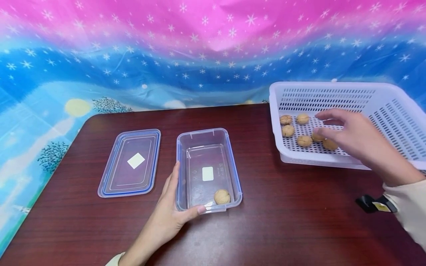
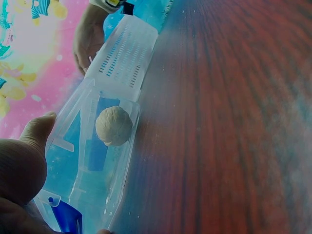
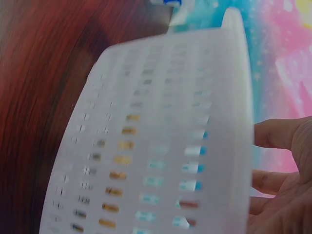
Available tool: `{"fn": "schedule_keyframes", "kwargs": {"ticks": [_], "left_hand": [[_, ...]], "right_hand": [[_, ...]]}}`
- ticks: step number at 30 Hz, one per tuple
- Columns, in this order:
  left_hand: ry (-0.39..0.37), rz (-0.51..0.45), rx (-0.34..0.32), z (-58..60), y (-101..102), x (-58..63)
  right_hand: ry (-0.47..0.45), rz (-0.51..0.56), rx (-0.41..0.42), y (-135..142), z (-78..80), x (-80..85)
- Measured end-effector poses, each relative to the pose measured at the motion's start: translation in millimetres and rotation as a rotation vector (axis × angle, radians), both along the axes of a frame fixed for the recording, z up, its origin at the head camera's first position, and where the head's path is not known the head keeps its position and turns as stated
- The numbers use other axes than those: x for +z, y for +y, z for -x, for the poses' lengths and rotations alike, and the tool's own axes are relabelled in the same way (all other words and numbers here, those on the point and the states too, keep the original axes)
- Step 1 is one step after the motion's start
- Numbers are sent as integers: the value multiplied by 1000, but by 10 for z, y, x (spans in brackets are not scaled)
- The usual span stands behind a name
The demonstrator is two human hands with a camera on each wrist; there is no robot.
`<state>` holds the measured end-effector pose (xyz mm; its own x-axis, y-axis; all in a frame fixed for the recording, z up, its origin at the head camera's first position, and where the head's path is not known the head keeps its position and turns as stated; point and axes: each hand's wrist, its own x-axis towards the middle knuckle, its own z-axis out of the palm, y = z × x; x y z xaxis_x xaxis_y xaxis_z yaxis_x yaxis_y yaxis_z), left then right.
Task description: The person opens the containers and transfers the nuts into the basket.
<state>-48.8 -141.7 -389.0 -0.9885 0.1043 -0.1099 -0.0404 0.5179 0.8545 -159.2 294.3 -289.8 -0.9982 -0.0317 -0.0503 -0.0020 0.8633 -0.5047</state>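
Note:
A clear plastic food container [image 1: 208, 151] stands on the table with one walnut [image 1: 222, 197] in its near right corner. My left hand [image 1: 171, 207] grips the container's near left corner, thumb over the front rim and fingers along the left wall. Over the white slotted basket [image 1: 326, 159] at the right, my right hand [image 1: 361, 136] hovers with thumb and fingers spread and nothing between them. Several walnuts [image 1: 304, 141] lie on the basket's floor, some partly behind that hand. In the right wrist view, the basket wall [image 3: 161, 122] hides part of the fingers [image 3: 275, 132].
Left of the container, a clear lid [image 1: 129, 177] with a blue seal lies flat on the dark red wooden table [image 1: 266, 221]. A pink and blue snowflake-patterned cloth [image 1: 199, 55] hangs behind the table.

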Motion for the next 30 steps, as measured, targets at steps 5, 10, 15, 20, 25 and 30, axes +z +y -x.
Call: {"fn": "schedule_keyframes", "kwargs": {"ticks": [5,10,15,20,25,30], "left_hand": [[1,-6,0,-1,-5,-1],[7,-13,-1,3,-7,-9],[12,-20,-1,5,-6,-11],[16,-21,-3,9,3,1],[19,-17,-8,8,12,18],[23,-19,-9,6,11,11]], "right_hand": [[27,3,14,-102,-64,21],[55,6,35,-218,-123,56],[74,35,54,-339,-181,89],[98,107,103,-452,-237,82],[95,183,162,-608,-291,63],[75,214,230,-783,-321,55]]}}
